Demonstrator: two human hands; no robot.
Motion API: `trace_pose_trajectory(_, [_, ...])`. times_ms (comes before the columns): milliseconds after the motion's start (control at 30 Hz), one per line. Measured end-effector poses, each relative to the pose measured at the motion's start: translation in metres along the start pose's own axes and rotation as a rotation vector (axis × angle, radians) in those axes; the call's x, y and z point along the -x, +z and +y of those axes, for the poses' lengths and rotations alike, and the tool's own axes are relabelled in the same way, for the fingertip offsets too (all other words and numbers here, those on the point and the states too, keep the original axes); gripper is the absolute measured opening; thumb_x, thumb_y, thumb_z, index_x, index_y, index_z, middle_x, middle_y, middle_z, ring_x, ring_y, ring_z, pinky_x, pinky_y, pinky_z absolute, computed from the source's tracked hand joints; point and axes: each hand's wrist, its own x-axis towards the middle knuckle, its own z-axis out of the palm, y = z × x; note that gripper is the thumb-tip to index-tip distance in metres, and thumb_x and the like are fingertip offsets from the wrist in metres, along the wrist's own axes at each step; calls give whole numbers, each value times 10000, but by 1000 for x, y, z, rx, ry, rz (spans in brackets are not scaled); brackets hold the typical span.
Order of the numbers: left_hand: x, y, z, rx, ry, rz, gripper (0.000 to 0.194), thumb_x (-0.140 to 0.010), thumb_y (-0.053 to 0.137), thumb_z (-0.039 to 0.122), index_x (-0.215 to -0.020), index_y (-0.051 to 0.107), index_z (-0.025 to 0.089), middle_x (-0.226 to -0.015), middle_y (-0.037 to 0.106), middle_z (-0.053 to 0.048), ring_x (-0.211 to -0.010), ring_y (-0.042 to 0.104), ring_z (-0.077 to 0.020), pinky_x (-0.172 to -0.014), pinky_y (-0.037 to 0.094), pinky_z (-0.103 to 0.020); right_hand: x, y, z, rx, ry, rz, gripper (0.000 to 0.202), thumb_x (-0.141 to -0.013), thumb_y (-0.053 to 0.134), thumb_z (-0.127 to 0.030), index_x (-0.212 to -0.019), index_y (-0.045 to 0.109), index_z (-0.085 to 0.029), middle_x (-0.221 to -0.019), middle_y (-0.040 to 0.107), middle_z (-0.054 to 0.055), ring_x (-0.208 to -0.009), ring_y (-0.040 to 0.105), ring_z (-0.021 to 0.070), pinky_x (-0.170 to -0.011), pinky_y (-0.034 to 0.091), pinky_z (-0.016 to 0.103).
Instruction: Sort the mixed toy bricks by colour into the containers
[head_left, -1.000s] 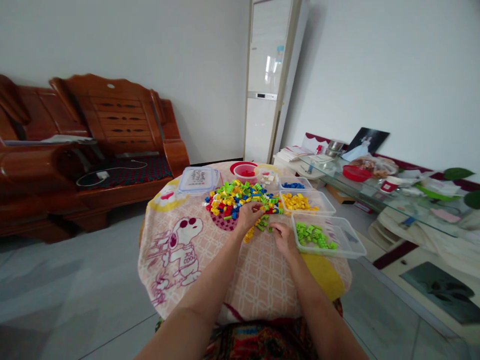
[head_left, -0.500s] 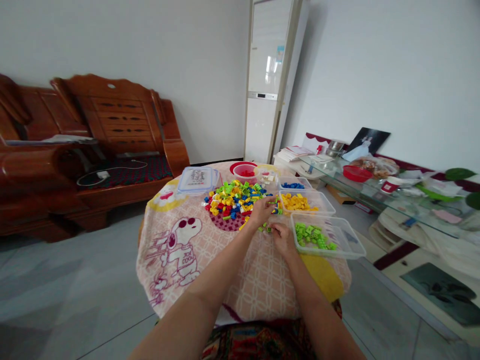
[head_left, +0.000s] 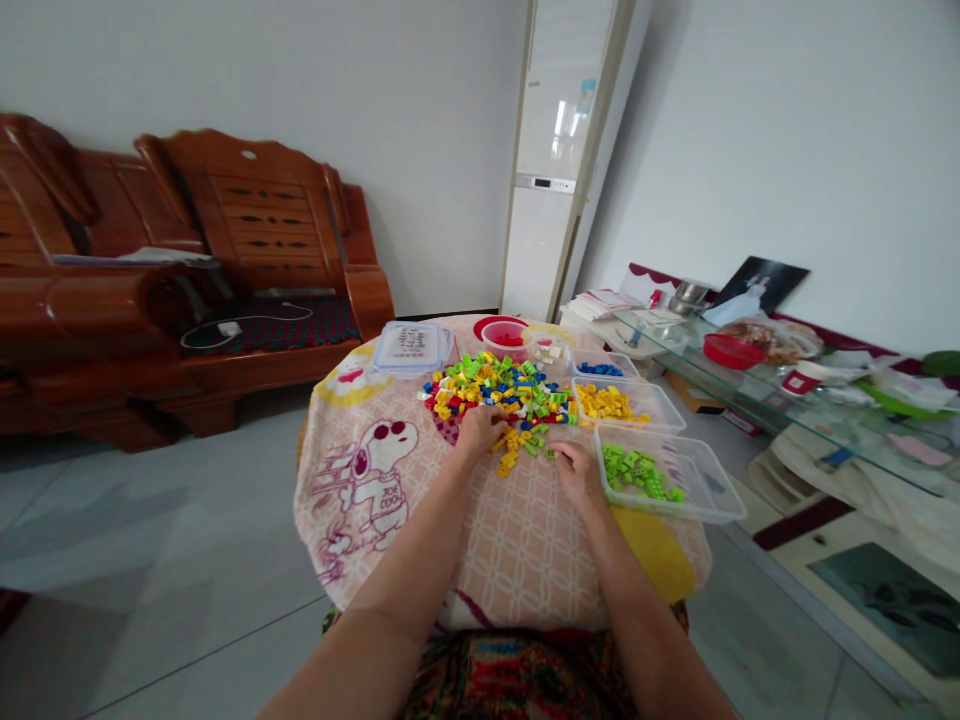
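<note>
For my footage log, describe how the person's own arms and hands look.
The left forearm and right forearm are bare, with no sleeve, watch or bracelet in sight. The left hand and right hand wear no gloves; rings would be too small to tell. Patterned cloth in red and dark tones shows at the lap.

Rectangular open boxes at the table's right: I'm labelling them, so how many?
3: blue-brick box, farthest; yellow-brick box, middle; green-brick box, nearest. None seems hidden.
</note>
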Motion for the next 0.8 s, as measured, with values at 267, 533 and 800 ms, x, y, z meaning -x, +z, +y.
trace_pose_trajectory(267, [1,-1,3,-61,101,-114,284,-725,618,64,-889,820,177,-908,783,-50,-810,678,-172,-786,504,-233,0,0,2,8,-15,7,291,-828,504,-198,-900,785,-223,-969,791,77,-931,714,233,-886,557,377])
trace_pose_trajectory(533, [1,-1,2,117,4,-19,126,-776,652,147,-809,773,161,-776,751,-21,-703,649,-141,-704,486,-221,-1,0,3,16,-20,-9,294,-826,500,-192,-899,783,-223,-963,791,78,-933,713,238,-885,555,378])
trace_pose_trajectory(800, [1,5,6,482,-109,16,182,-818,609,156,-916,762,146,-623,684,14,-553,620,-108,-566,486,-189,-1,0,-1,0,-6,-10,287,-815,512,-175,-885,785,-227,-960,791,76,-941,716,235,-897,556,373])
